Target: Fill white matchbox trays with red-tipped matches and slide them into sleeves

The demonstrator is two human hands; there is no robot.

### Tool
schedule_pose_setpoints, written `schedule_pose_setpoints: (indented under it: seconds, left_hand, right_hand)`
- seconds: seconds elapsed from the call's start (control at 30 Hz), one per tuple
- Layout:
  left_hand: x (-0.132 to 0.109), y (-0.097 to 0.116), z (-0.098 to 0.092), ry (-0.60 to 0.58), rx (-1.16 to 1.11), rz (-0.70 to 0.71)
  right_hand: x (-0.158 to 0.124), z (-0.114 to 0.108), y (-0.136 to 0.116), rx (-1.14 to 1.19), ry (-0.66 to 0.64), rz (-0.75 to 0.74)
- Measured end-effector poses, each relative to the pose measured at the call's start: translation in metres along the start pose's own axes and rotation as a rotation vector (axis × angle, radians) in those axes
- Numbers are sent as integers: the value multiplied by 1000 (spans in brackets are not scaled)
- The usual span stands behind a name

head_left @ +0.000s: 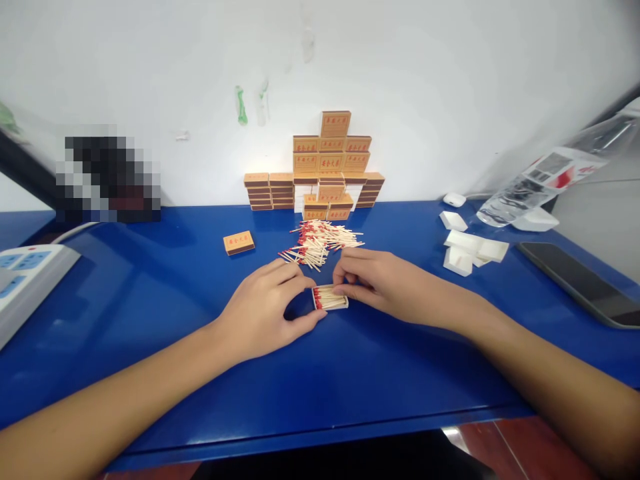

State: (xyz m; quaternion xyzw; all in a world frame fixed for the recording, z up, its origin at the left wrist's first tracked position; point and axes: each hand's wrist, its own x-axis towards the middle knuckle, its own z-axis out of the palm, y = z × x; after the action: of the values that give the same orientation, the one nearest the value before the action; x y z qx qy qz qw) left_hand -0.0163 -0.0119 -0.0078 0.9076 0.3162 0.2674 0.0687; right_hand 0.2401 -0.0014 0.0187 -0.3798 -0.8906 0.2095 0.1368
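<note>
Left grip [267,303] steadies tray [338,308], right grip [373,277] touches matches [326,297]

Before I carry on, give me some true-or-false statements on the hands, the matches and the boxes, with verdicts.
1. The left hand is at one end of the tray. True.
2. The tray is empty. False: matches lie in it.
3. The loose pile lies between the tray and the stacked boxes. True.
4. The right hand rests on the stacked boxes. False: its fingertips are at the tray.
5. A lone box lies left of the loose pile. True.
6. Red heads in the tray lie toward the right hand. False: toward the left hand.
</note>
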Motion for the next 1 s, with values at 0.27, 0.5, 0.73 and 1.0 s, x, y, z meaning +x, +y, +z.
schedule_pose_setpoints:
  seconds: [0.27,0.5,0.73,1.0]
  left_hand:
    - [0,0,1,-5,2,3]
    - [0,1,0,-1,10,10]
    - [-1,0,1,-6,11,5]
    - [0,1,0,-3,-2,13]
  right_hand:
    - [-2,-1,-4,3,-36,8]
    - [0,0,-4,-61,34,-39]
    - [-2,-1,-3,-66,46,-31]
    - [0,-8,0,-129,145,80]
